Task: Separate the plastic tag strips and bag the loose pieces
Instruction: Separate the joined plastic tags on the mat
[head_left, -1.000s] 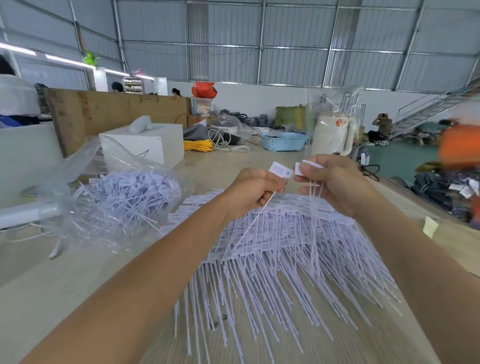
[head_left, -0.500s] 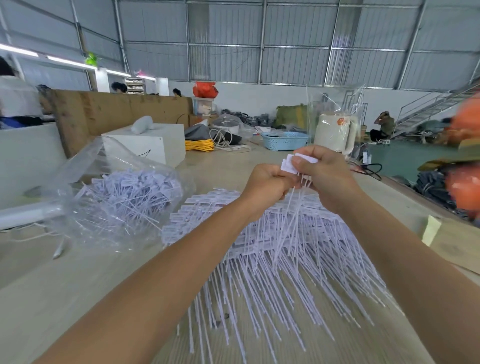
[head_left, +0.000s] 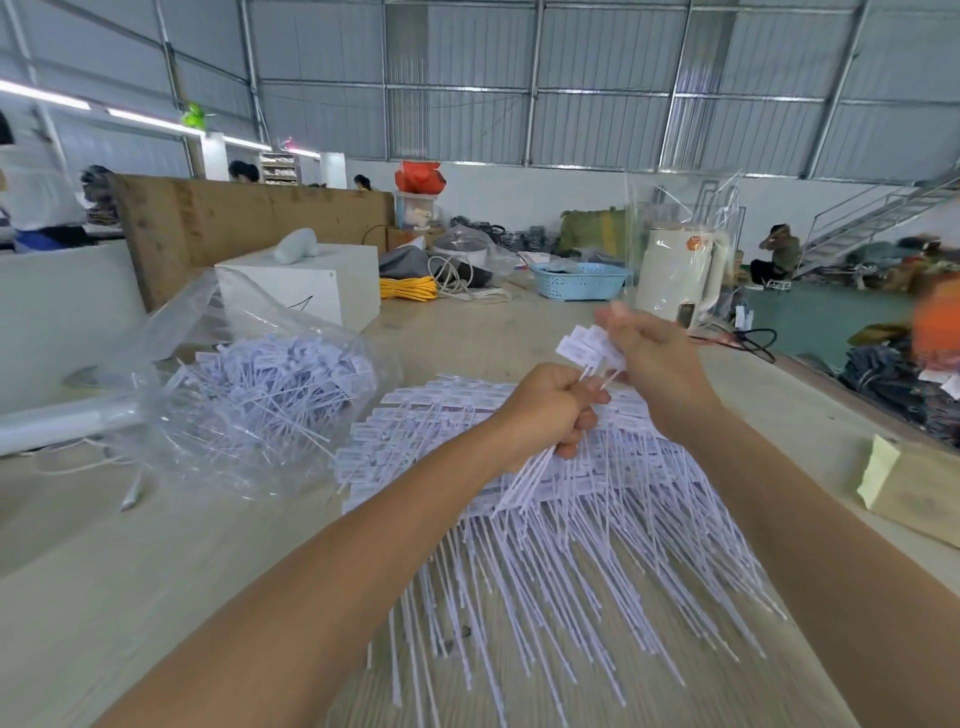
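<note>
Hands lower since earlier, left hand (head_left: 545, 410) gripping tag stems (head_left: 524, 483), right hand (head_left: 649, 358) pinching tag heads (head_left: 584, 345).

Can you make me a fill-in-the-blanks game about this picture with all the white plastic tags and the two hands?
1. The left hand grips a bunch of tag ____.
2. The right hand pinches the flat white labels at the ____ end of that bunch.
3. The clear bag of loose tags lies to the ____ of the big pile.
4. The basket far back on the table is ____ in colour.

Missing words: stems; top; left; blue
</note>
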